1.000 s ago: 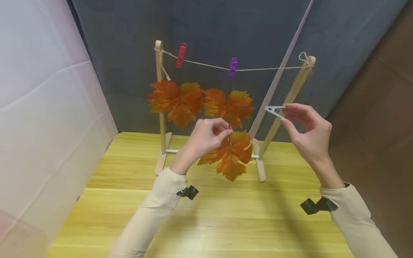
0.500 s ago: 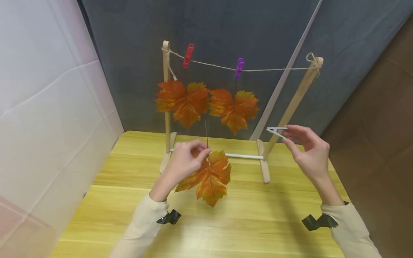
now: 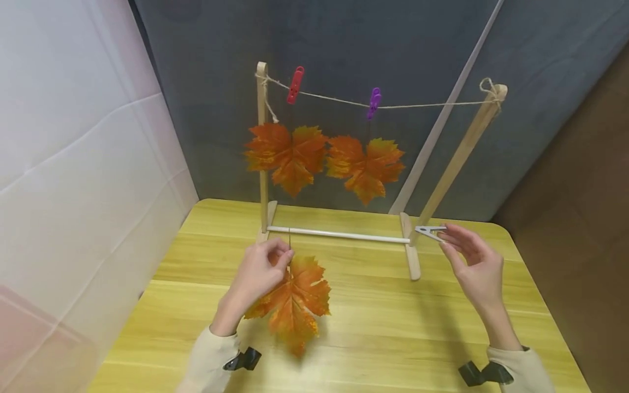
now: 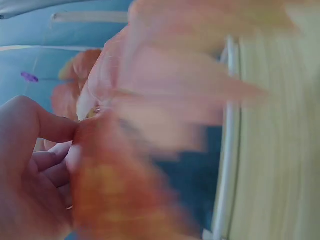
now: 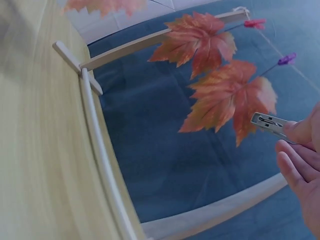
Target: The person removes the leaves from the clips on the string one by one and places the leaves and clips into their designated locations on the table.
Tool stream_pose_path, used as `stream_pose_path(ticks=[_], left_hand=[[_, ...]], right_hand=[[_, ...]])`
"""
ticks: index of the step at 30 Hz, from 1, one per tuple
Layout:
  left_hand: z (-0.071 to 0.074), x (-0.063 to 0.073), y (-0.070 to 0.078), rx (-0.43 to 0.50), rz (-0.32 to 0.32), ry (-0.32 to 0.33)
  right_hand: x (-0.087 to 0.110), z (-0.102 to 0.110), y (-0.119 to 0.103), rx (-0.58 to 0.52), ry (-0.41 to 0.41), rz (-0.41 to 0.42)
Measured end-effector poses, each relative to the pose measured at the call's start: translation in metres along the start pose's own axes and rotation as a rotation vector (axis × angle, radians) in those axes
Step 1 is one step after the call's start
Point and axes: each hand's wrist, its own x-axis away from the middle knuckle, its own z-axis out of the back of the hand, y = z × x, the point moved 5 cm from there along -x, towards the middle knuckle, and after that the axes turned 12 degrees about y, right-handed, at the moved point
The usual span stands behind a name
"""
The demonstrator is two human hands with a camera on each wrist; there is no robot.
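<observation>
My left hand (image 3: 260,273) pinches the stem of an orange maple leaf (image 3: 297,305), which hangs below the fingers over the front of the table. In the left wrist view that leaf (image 4: 120,185) is blurred and covers much of the scene. Off to the right, my right hand (image 3: 476,267) holds a grey clothespin (image 3: 428,233) by its handle ends, beside the foot of the stand's right post. Two more maple leaves hang from a string (image 3: 334,99): one under a red clothespin (image 3: 295,85), the other (image 3: 366,166) under a purple clothespin (image 3: 374,103).
The string is tied between a left wooden post (image 3: 262,147) and a right wooden post (image 3: 462,153). A white rod (image 3: 339,235) joins their feet on the yellow wood-grain table (image 3: 373,322). Dark cloth (image 3: 373,43) hangs behind, with a pale cloth (image 3: 83,136) at left.
My left hand has moved down and to the left with its leaf, away from the hanging leaves. My right hand has lowered with the grey clothespin. The view has shifted slightly.
</observation>
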Motion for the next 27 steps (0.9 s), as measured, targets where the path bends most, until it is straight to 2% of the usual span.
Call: stream_pose_path(ticks=[3, 10, 16, 20, 27], left_hand=[[0.005, 0.006, -0.013, -0.027, 0.052, -0.011], [0.014, 0.021, -0.043, -0.081, 0.139, -0.024], [0.023, 0.031, -0.074, -0.122, 0.215, -0.036], [0.031, 0.034, -0.093, -0.14, 0.239, -0.049], [0.044, 0.042, -0.117, -0.177, 0.266, -0.062]], right_hand=[[0.009, 0.005, 0.009, 0.004, 0.009, -0.031], [0.027, 0.014, 0.029, 0.014, 0.085, -0.169], [0.038, 0.018, 0.044, 0.065, 0.124, -0.247], [0.046, 0.022, 0.054, 0.071, 0.127, -0.28], [0.064, 0.038, 0.072, 0.079, 0.144, -0.368]])
